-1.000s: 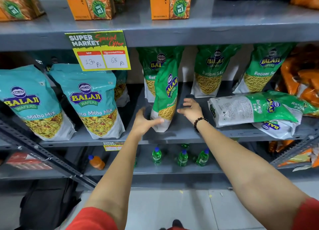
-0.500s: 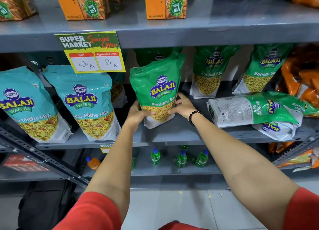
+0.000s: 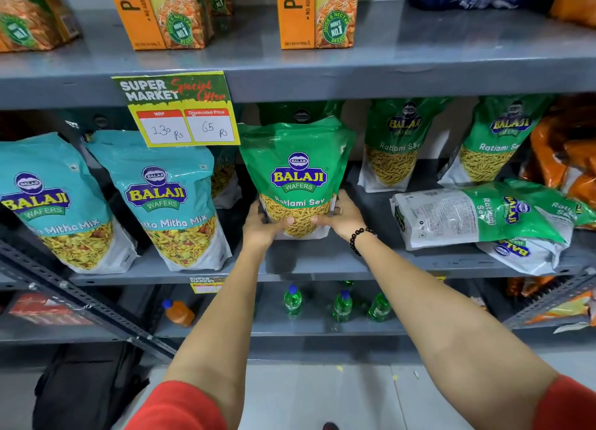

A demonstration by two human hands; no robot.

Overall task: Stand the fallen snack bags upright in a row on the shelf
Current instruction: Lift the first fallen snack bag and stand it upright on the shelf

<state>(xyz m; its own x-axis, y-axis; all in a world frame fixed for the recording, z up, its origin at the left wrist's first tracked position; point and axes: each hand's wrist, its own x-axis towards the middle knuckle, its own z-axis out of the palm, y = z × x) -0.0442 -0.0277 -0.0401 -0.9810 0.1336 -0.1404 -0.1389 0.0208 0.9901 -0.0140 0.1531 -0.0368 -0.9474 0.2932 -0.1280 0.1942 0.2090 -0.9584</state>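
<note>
While both hands clasp its lower corners, the green Ratlami Sev bag (image 3: 298, 178) stands upright and faces front on the grey middle shelf (image 3: 322, 258). The left hand (image 3: 263, 224) grasps the bag's bottom left corner, thumb across the clear window of sev, and the right hand (image 3: 342, 216), with a black bead bracelet (image 3: 358, 239) at the wrist, grasps the bottom right corner the same way. Most of the bag rises above the grip, between the two hands. Far behind it another green bag (image 3: 301, 115) peeks over its top. To the right, two green bags (image 3: 395, 145) (image 3: 496, 142) stand against the back, and nearer, two fallen bags (image 3: 477, 213) (image 3: 522, 255) lie on their sides, one on the other. To the left stand teal Mitha Mix bags (image 3: 171, 200), below a price tag (image 3: 177, 110).
</note>
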